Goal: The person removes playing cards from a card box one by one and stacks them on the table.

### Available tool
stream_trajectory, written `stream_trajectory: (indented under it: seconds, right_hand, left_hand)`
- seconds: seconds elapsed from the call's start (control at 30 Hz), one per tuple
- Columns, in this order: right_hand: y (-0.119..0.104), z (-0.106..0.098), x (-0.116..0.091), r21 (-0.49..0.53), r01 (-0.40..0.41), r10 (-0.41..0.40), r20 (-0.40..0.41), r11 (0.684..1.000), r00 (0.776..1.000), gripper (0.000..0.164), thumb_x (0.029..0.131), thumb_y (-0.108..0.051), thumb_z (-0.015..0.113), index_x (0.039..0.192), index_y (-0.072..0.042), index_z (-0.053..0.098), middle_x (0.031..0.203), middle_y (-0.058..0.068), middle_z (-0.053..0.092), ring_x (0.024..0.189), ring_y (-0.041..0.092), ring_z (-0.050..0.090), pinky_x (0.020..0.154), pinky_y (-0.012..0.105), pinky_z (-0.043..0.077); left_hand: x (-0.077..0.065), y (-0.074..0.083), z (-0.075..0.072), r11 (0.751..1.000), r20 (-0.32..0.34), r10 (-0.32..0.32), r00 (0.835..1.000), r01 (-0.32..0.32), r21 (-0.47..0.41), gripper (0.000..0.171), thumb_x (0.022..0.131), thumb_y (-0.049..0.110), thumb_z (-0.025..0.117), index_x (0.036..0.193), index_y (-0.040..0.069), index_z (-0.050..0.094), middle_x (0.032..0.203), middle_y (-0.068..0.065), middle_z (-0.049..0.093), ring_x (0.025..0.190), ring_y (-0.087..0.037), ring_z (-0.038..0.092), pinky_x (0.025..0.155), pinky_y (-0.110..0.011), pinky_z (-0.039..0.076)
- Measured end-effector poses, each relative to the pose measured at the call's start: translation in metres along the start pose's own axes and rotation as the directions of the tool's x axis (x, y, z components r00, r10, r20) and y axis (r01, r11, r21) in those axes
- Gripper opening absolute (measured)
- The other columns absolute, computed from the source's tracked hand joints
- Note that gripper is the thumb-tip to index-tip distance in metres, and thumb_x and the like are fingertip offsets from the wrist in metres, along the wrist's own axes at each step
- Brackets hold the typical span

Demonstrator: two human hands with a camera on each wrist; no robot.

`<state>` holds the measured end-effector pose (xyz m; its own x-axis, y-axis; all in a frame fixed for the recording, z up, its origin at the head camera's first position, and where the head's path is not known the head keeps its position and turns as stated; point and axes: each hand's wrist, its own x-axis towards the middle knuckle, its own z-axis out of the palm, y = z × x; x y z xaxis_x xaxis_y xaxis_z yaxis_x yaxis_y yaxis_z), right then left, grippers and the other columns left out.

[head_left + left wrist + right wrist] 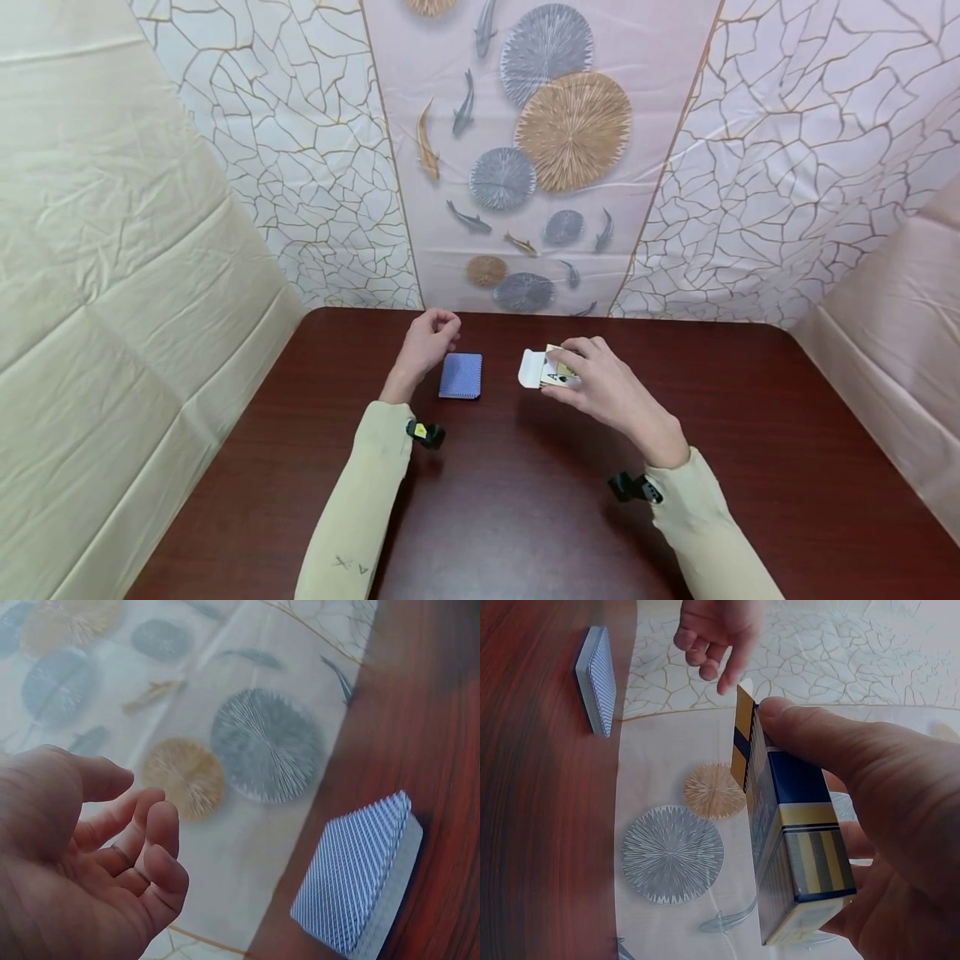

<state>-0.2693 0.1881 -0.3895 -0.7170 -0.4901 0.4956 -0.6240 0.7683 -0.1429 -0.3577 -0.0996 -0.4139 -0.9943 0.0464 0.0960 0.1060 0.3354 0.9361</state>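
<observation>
A deck of playing cards (461, 376) with blue patterned backs lies squared up on the dark red-brown table. Just beyond its upper left corner, my left hand (426, 343) hovers with loosely curled fingers and nothing in them, as the left wrist view also shows. My right hand (618, 387) holds a playing-card box (806, 832) above the table, right of the deck. Blue, gold and striped bands cover the box's side. Its flap (531, 368) stands out toward the left, white on the inside. Beside my fingers shows a face with an "A" and a black spade.
The brown wooden table (480, 517) spreads in front of me. Behind it hangs a cloth backdrop (570, 133) with fish and round leaf prints. Pale cloth walls (112, 250) close in the sides. A small black camera sits on each wrist.
</observation>
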Motion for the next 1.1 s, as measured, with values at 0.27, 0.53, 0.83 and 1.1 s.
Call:
stream_trajectory:
  seconds: [0.27, 0.53, 0.83, 1.1]
  right_hand:
    - [-0.001, 0.001, 0.0, -0.001, 0.01, -0.01, -0.015, 1.0, 1.0, 0.044, 0.075, -0.034, 0.084, 0.112, -0.013, 0.07, 0.113, 0.011, 0.064, 0.101, 0.029, 0.053, 0.074, 0.043, 0.052]
    - [-0.001, 0.0, 0.0, -0.004, 0.022, -0.023, -0.03, 1.0, 0.999, 0.045, 0.074, -0.035, 0.085, 0.111, -0.013, 0.071, 0.112, 0.011, 0.064, 0.101, 0.029, 0.053, 0.075, 0.043, 0.052]
    - [-0.001, -0.003, 0.0, 0.001, 0.001, -0.001, -0.007, 1.0, 1.0, 0.047, 0.075, -0.037, 0.084, 0.113, -0.013, 0.071, 0.114, 0.01, 0.064, 0.103, 0.029, 0.053, 0.078, 0.042, 0.052]
    - [-0.001, -0.002, 0.001, 0.001, 0.013, -0.013, -0.024, 1.0, 1.0, 0.047, 0.075, -0.037, 0.084, 0.113, -0.013, 0.071, 0.114, 0.011, 0.064, 0.102, 0.03, 0.053, 0.077, 0.043, 0.052]
  left_hand:
    - [-0.018, 0.016, 0.003, 0.998, 0.039, 0.03, 0.999, -0.028, -0.061, 0.022, 0.099, 0.024, 0.057, 0.115, 0.009, 0.06, 0.102, -0.021, 0.067, 0.081, -0.026, 0.068, 0.064, -0.028, 0.05]
    - [-0.033, 0.034, 0.009, 0.993, 0.067, 0.071, 0.995, -0.064, -0.103, 0.024, 0.099, 0.024, 0.057, 0.118, 0.008, 0.059, 0.099, -0.018, 0.066, 0.091, -0.042, 0.066, 0.058, -0.026, 0.044]
    - [-0.047, 0.051, 0.023, 0.982, 0.099, 0.16, 0.982, -0.147, -0.121, 0.022, 0.098, 0.017, 0.059, 0.115, 0.004, 0.059, 0.09, -0.013, 0.065, 0.074, -0.028, 0.066, 0.07, -0.033, 0.054]
    - [-0.056, 0.055, 0.038, 0.981, 0.113, 0.148, 0.983, -0.131, -0.14, 0.024, 0.097, 0.017, 0.061, 0.116, 0.003, 0.058, 0.088, -0.01, 0.064, 0.077, -0.036, 0.066, 0.057, -0.024, 0.048]
